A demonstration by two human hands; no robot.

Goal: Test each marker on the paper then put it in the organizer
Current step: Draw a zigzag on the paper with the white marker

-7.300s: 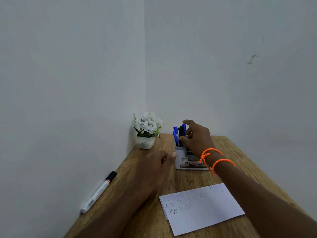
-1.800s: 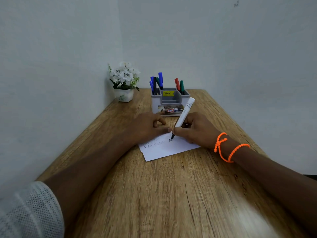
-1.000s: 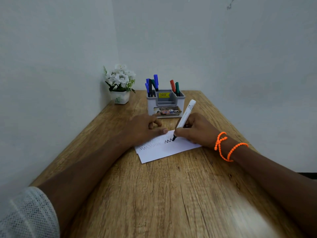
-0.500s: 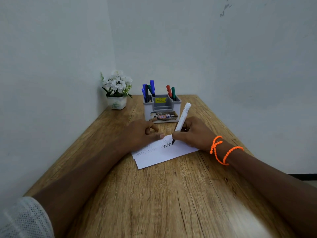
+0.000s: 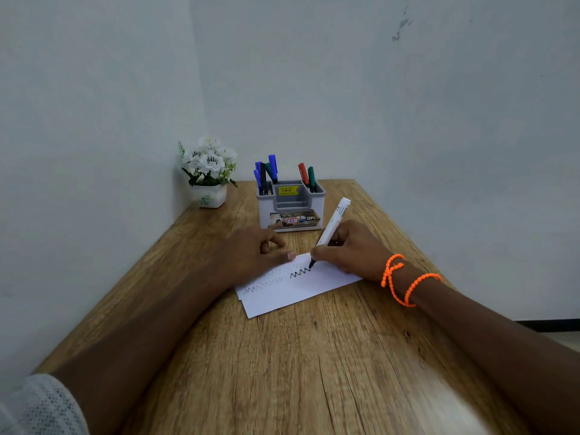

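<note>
Two hands at work: your right hand (image 5: 351, 249) pinches the white marker (image 5: 331, 229), tip on the paper (image 5: 295, 290); your left hand (image 5: 251, 255) fingers press the sheet just beside it, organizer (image 5: 292, 208) beyond your fingertips.

Wood-grain surface (image 5: 282, 372) set into a corner formed by two pale grey walls (image 5: 94, 120). A small white pot of white artificial flowers (image 5: 208, 172) stands at the far left corner of the surface, against the wall. Dark scuff marks (image 5: 400, 26) show high on the right-hand wall.
</note>
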